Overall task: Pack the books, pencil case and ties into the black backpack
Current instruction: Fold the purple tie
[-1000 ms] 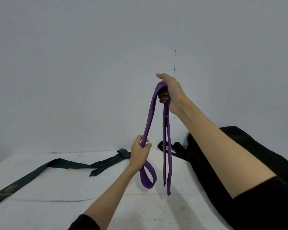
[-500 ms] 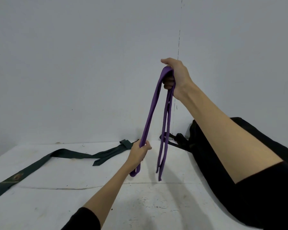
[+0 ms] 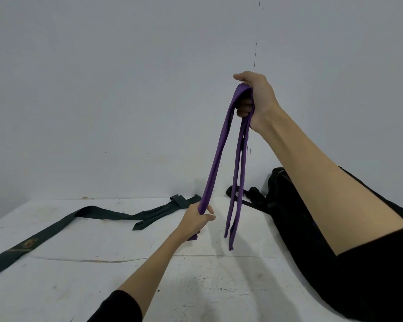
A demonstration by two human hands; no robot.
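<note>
I see the right hand point(image 3: 257, 98) raised high in front of the wall point(image 3: 102, 89), fingers curled tight round the folded top of the purple tie point(image 3: 216, 154), so that grip is fully closed on the fabric. The tie hangs down from it in several strands: one longer strand runs down and left to the left hand point(image 3: 197, 220), the others dangle free with their ends just above the counter point(image 3: 102, 275), not touching it as far as I can tell. Left hand sits low, near the counter surface, fingers and thumb wrapped round the lower part of that strand, grip closed on it too; a short bit of purple pokes out below the fist. Both forearms are bare, black sleeves showing at the bottom edge. On the counter to the left lies the dark green tie point(image 3: 98, 213), stretched out flat, wide end with a small gold emblem toward the left edge, narrow end and a folded bit back by the wall. The black backpack point(image 3: 286, 205) lies on the right side of the counter against the wall, partly hidden behind the right arm, its straps point(image 3: 247, 196) spilling out toward the hanging purple ends. I can't tell if the backpack is open. White counter is scuffed and stained.
</note>
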